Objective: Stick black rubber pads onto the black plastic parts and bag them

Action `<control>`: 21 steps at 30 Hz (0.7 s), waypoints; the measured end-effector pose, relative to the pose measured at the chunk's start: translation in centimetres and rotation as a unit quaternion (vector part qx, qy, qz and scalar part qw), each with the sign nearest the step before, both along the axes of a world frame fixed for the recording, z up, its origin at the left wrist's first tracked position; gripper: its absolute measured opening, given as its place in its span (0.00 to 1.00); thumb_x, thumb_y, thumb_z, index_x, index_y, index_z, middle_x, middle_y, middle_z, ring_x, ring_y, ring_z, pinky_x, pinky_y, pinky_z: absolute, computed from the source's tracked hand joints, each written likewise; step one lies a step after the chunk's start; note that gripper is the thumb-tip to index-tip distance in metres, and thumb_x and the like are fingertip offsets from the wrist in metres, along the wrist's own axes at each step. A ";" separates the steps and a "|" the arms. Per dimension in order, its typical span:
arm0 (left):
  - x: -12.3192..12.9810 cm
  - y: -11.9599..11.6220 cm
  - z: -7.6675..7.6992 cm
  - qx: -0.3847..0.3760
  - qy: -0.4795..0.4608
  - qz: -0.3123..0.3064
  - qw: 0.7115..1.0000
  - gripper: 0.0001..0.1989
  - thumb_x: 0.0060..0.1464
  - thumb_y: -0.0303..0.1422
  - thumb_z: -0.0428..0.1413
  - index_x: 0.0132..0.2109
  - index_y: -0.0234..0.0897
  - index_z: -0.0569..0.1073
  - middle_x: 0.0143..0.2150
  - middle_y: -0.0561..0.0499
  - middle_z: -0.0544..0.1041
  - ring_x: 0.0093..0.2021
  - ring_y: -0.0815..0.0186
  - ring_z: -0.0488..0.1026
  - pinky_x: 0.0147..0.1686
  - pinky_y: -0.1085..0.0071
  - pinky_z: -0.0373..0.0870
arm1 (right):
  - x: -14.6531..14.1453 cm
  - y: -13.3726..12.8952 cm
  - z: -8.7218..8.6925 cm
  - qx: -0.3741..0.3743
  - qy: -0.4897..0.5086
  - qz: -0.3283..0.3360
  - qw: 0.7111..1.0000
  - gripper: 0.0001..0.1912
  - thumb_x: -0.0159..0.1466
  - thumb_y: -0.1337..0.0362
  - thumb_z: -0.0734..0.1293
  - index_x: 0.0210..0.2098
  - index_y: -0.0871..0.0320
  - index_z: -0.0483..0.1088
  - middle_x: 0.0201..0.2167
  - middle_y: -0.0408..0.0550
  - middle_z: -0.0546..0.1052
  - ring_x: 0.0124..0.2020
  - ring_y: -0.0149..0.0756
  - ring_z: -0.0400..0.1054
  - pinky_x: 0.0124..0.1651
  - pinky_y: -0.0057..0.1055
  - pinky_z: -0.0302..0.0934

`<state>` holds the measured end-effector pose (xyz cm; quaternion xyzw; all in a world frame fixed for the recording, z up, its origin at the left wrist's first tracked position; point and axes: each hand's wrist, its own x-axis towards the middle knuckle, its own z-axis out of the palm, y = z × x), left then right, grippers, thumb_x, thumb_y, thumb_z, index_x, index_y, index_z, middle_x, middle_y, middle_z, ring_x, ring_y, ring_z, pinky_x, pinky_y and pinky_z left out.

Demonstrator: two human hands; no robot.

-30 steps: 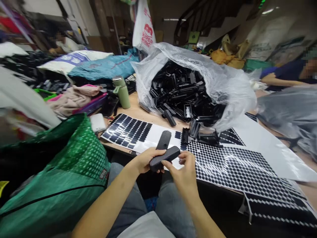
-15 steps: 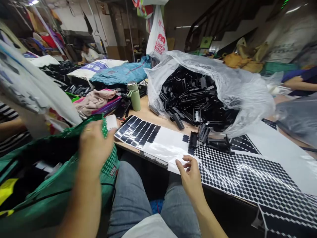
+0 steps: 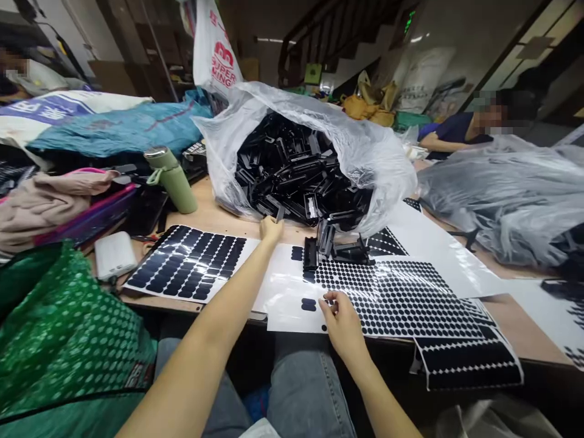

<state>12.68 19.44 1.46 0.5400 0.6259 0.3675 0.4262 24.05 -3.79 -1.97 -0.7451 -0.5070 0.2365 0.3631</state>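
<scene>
My left hand point(image 3: 270, 230) reaches to the near edge of a clear plastic bag point(image 3: 374, 149) full of black plastic parts point(image 3: 292, 164). Its fingers are closed on one black plastic part point(image 3: 280, 213) at the bag's mouth. Over the sheet of round black stickers point(image 3: 401, 295), my right hand point(image 3: 340, 316) is held with thumb and fingers pinched together. A dark speck shows at its fingertips, too small to name. Just left of it, a few oval black stickers point(image 3: 308, 304) remain on white backing. Several loose black parts point(image 3: 335, 248) lie on the sheet's far edge.
A sheet of oval black stickers point(image 3: 187, 261) lies left, beside a white box-shaped device point(image 3: 115, 255) and a green flask point(image 3: 172, 180). The green bag point(image 3: 77, 322) stands at the table's left edge. Another plastic bag point(image 3: 506, 188) and a person point(image 3: 451, 131) are at right.
My left hand has moved from above the green bag to the plastic bag and taken hold of a black part. My right hand stays over the stickers. The view has turned right.
</scene>
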 end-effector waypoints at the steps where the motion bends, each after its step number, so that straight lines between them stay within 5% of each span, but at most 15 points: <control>1: -0.5 -0.3 -0.2 0.006 -0.015 -0.002 1.000 0.07 0.46 0.34 0.55 0.31 0.36 0.65 0.34 0.45 0.73 0.43 0.60 0.70 0.36 0.70 0.65 | 0.1 0.5 -0.2 -0.001 -0.038 0.014 0.999 0.08 0.59 0.59 0.59 0.32 0.57 0.63 0.32 0.49 0.69 0.32 0.37 0.63 0.36 0.33 0.57; 6: -4.5 -5.5 -0.6 -0.045 -0.133 -0.079 0.987 0.06 0.51 0.33 0.50 0.33 0.35 0.62 0.30 0.50 0.73 0.32 0.63 0.75 0.30 0.68 0.70 | -1.1 1.8 -0.7 -0.090 -0.160 0.027 0.983 0.05 0.59 0.65 0.60 0.33 0.60 0.65 0.35 0.54 0.70 0.39 0.43 0.63 0.40 0.35 0.57; 12: -8.6 -12.5 -1.6 -0.271 -0.286 -0.153 0.906 0.07 0.49 0.32 0.53 0.34 0.31 0.65 0.30 0.43 0.75 0.32 0.55 0.76 0.23 0.70 0.71 | -2.0 1.6 -0.7 -0.129 -0.179 0.011 0.975 0.05 0.60 0.68 0.58 0.30 0.59 0.65 0.33 0.54 0.70 0.37 0.43 0.65 0.38 0.34 0.56; 21: -8.5 -13.7 -3.2 -0.355 -0.301 -0.104 0.879 0.11 0.51 0.30 0.50 0.38 0.23 0.69 0.34 0.33 0.76 0.37 0.54 0.75 0.33 0.66 0.74 | -3.5 0.4 -0.5 -0.091 -0.181 -0.001 0.979 0.06 0.61 0.66 0.58 0.34 0.60 0.64 0.36 0.55 0.69 0.40 0.45 0.63 0.40 0.36 0.56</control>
